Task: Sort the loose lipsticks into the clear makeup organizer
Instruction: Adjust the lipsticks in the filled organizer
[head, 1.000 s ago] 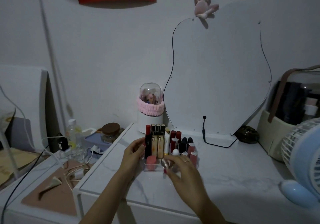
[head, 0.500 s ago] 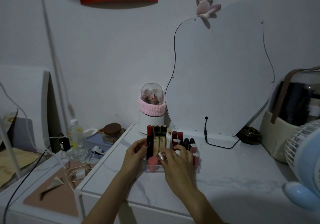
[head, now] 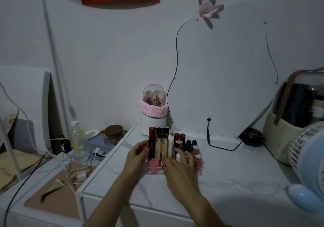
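No lettering on the tubes is legible. The clear organizer (head: pixel 175 172), near the bench's (head: pixel 236 174) back edge, holds upright red, gold and black lipsticks (head: pixel 162 148). The left hand (head: pixel 137 154) curls against its left side; the right hand (head: pixel 180 163) lies spread over the front tubes, its grasp unclear.

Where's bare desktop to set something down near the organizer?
Free: marble top between the organizer and blue fan, bordered behind by the black cable; also the front strip left of the left hand. Crowded: the organizer itself, under the right hand, and the lower side table.

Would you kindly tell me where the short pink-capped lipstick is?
The short pink-capped lipstick stands in the clear organizer's front-left corner, between both hands.
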